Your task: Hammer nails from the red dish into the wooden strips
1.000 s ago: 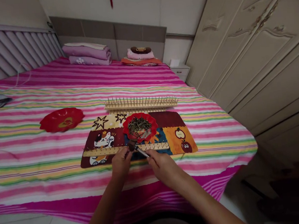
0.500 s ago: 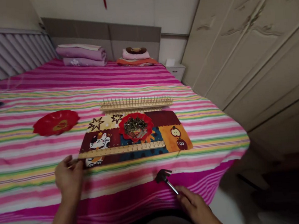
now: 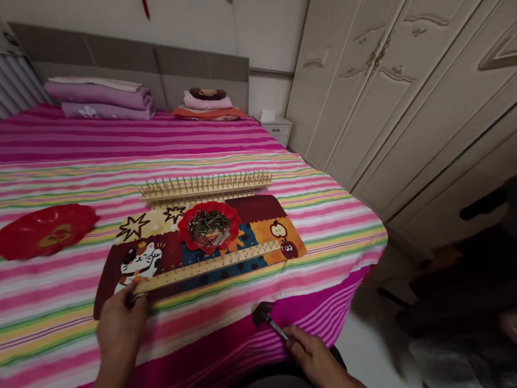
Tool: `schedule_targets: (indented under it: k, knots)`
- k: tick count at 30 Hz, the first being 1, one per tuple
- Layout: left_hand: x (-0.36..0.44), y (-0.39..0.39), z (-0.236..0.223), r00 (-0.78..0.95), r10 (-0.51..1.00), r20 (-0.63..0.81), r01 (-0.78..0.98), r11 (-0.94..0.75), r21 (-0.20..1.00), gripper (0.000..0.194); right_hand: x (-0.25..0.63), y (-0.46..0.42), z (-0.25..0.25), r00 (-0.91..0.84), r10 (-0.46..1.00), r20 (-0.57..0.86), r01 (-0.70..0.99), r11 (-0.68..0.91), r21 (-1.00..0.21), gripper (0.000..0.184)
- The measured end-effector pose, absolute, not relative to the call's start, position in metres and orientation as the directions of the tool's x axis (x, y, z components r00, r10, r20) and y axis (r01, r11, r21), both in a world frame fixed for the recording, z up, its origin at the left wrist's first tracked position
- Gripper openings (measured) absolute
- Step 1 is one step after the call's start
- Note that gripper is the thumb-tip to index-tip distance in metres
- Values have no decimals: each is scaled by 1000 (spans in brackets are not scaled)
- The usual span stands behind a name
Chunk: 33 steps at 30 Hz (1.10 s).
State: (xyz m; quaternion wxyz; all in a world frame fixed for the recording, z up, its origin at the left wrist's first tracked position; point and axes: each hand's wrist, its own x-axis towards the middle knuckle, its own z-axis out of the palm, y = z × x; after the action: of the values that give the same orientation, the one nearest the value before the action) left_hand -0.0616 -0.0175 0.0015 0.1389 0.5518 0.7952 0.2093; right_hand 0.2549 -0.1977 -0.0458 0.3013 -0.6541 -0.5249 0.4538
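Note:
My left hand pinches the left end of a narrow wooden strip with nails standing along it. The strip lies at a slant over the near part of a patterned mat, its right end beside the printed apple. In my right hand is a hammer, gripped by the handle, its dark head over the near edge of the bed. A scalloped red dish full of loose nails sits on the mat, beyond the strip.
Behind the mat lie wooden strips bristling with upright nails. A larger red plate rests to the left on the striped bedspread. Folded bedding is by the headboard; a wardrobe stands on the right.
The view has turned to the right. My left hand has pushed the strip rightward along the mat, its end now by the apple. The hammer stays low in my right hand.

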Motion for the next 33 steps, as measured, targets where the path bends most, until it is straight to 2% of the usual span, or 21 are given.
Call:
schedule_targets:
  k: [3, 6, 8, 11, 14, 16, 20, 24, 27, 33]
  knots:
    - [-44, -20, -3, -295, 954, 54, 800, 216, 560, 41, 256, -195, -49, 43, 962, -269, 409, -262, -874, 23]
    - [-42, -22, -2, -300, 953, 32, 767, 221, 602, 38, 265, -192, -50, 58, 969, -238, 432, -239, -870, 28]
    - [-46, -22, 5, -331, 943, 33, 767, 248, 592, 37, 275, -190, -49, 92, 968, -232, 439, -248, -864, 31]
    - [-44, -19, 25, -345, 925, 162, 810, 206, 550, 37, 286, -188, -50, 153, 949, -274, 415, -313, -854, 31]
    - [-20, -6, 47, -190, 948, 254, 836, 20, 548, 30, 288, -185, -54, 166, 941, -297, 366, -338, -867, 27]
    - [5, 9, 57, -48, 979, 198, 830, -71, 553, 26, 287, -183, -56, 159, 943, -292, 345, -330, -879, 25]
    - [43, 51, 62, 157, 986, 49, 884, -163, 437, 20, 286, -181, -57, 132, 941, -312, 307, -338, -890, 23]
    - [44, 89, 58, 172, 981, -88, 944, -139, 298, 20, 289, -181, -55, 97, 932, -350, 251, -363, -897, 22]
    - [35, 106, 56, 157, 979, -133, 974, -131, 183, 18, 289, -180, -54, 107, 925, -366, 216, -381, -899, 23]
    - [40, 115, 52, 261, 943, -205, 965, -259, 39, 18, 288, -179, -57, 95, 913, -397, 178, -408, -896, 22]
